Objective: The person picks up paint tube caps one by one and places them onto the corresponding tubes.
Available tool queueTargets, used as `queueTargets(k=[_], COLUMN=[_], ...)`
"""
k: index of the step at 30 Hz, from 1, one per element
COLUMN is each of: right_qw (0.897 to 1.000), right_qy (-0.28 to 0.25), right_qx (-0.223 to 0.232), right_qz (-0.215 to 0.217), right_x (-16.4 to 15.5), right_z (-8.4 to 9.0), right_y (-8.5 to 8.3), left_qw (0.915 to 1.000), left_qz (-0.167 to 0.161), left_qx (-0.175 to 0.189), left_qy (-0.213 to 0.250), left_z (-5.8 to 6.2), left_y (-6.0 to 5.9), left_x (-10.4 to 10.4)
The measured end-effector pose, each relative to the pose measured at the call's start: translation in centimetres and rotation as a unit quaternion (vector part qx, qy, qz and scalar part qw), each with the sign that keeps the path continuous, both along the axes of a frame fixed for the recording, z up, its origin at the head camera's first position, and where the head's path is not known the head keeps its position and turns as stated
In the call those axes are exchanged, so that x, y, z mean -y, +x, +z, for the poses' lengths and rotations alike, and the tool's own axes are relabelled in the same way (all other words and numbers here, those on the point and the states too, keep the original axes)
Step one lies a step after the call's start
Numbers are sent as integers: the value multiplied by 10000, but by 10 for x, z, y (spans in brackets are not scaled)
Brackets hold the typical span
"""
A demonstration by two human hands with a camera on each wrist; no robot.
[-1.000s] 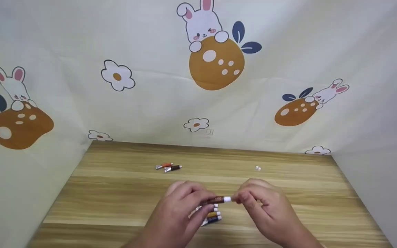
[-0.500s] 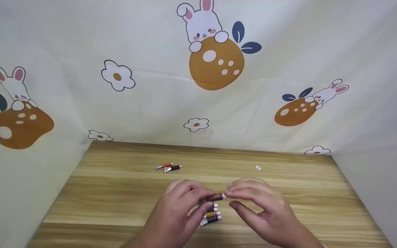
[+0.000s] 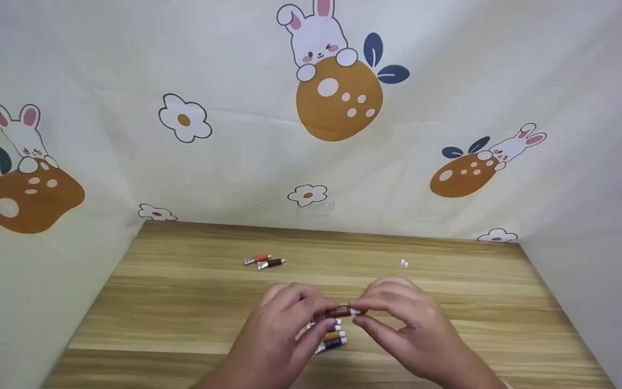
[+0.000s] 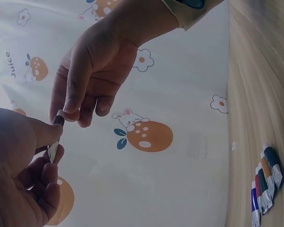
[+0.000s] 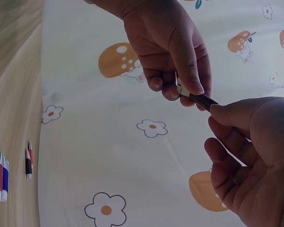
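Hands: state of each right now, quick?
Left hand: closed, pinching the brown tube by its body.
Right hand: closed, pinching the tube's cap end.

Wooden table (image 3: 181, 302), light plank grain, walled on three sides by printed cloth.

Pair of small paint tubes (image 3: 264, 262), one orange, one brown, lying side by side and touching, at 11 o'clock from table centre, toward far edge.

Tiny white caps (image 3: 404, 263) at 1 o'clock, well apart from pair, near far right.

Row of paint tubes (image 3: 331, 337) lying parallel and touching at 6 o'clock, near front edge; wrist view shows blue, red, green, orange, dark blue (image 4: 264, 184).
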State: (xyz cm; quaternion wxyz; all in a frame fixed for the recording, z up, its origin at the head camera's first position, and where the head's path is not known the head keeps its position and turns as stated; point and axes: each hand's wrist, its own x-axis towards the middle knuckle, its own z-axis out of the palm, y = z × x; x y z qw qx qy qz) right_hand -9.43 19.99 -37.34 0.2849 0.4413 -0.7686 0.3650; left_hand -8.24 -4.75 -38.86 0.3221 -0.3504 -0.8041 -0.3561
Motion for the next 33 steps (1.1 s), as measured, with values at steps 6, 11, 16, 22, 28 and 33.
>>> queueTargets(k=[6, 11, 16, 22, 28, 33], right_qw=[9994, 9981, 9966, 9957, 9894, 9850], right_qy=[130, 325, 441, 211, 50, 82], right_qx=[111, 103, 154, 465, 823, 977], right_qz=[-299, -517, -674, -769, -1195, -1420], right_x=[0, 0, -1, 0, 3, 2], right_z=[-1, -1, -2, -3, -3, -4], right_y=[0, 1, 1, 1, 1, -5], left_qw=[10000, 9999, 9998, 9997, 9989, 9972], left_qz=[-49, -113, -179, -154, -80, -20], left_qx=[45, 72, 108, 169, 458, 751], left_qy=[-23, -32, -32, -65, -93, -41], left_z=[0, -1, -3, -4, -5, -10], left_y=[0, -1, -4, -6, -10, -18], left_x=[-1, 0, 0, 0, 0, 1])
